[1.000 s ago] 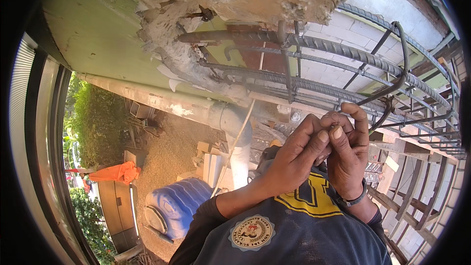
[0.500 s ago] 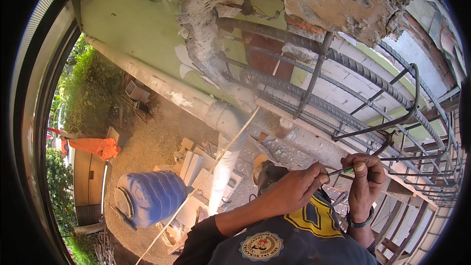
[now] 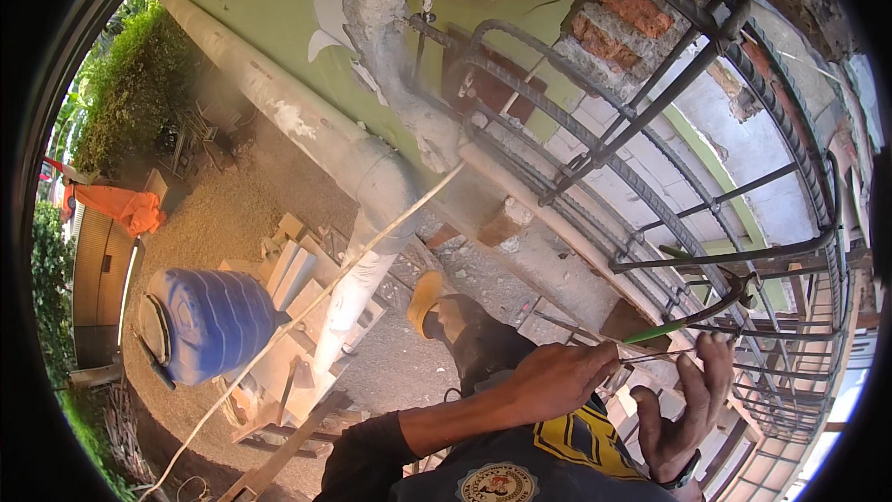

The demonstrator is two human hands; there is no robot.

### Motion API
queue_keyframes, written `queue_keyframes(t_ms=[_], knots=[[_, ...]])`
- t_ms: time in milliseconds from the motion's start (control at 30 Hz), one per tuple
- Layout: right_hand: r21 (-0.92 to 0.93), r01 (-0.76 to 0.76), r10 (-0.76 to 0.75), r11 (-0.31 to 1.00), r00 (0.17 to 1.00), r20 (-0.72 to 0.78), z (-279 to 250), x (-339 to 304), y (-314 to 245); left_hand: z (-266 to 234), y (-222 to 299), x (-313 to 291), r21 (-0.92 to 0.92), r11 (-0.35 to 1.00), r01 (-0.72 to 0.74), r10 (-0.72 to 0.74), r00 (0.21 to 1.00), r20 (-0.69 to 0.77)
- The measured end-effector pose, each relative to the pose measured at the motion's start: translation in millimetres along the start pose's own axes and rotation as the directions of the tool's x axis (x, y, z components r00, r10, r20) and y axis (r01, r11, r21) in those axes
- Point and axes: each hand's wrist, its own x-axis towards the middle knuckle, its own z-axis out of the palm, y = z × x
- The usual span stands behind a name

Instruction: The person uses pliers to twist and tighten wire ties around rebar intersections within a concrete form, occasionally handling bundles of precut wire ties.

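My left hand [image 3: 567, 376] is closed, its thumb and fingers pinching a thin dark wire [image 3: 660, 355]. The wire runs across to the fingertips of my right hand [image 3: 688, 404], whose thumb stands well apart from its curved fingers. Just beyond both hands, pincers with green handles [image 3: 655, 330] rest at the steel rebar cage [image 3: 725, 260]; their dark head [image 3: 741, 290] lies by the bars. The near handle's end passes close to my left fingers, and I cannot tell whether it touches them.
Broken concrete and brick [image 3: 613, 28] border the rebar by a green wall. A grey pipe [image 3: 279, 102] runs along that wall and bends downward. Far below left are a blue barrel [image 3: 209, 325], boards and gravel. A long thin pole [image 3: 316, 302] slants across.
My right thumb has come away from the fingers, and that hand has opened. More wire shows between the hands. The view has shifted, bringing the rebar cage and green handles more into sight.
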Motion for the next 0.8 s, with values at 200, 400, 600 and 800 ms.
queue_keyframes(t_ms=[200, 400, 600, 800], knots=[[0.228, -0.225, 0.031, 0.947, 0.773, 0.634, 30.4, 2.7, 8.3, 1.7, -14.0, 0.8, -0.021, 0.995, -0.1, 0.101, 0.991, 0.087], [0.314, -0.259, -0.036, 0.913, 0.717, 0.696, 37.4, 1.3, 14.7, 0.4, -50.6, -32.9, -0.24, 0.966, 0.093, -0.029, 0.965, 0.259], [0.453, -0.362, -0.019, 0.815, 0.764, 0.645, 41.3, 17.9, 17.2, 3.1, -60.4, -31.6, -0.431, 0.888, 0.158, -0.048, 0.966, 0.255], [0.378, -0.599, -0.011, 0.706, 0.524, 0.852, 47.3, 25.6, 22.2, 25.2, -69.1, -34.3, -0.268, 0.957, 0.111, -0.065, 0.983, 0.173]])
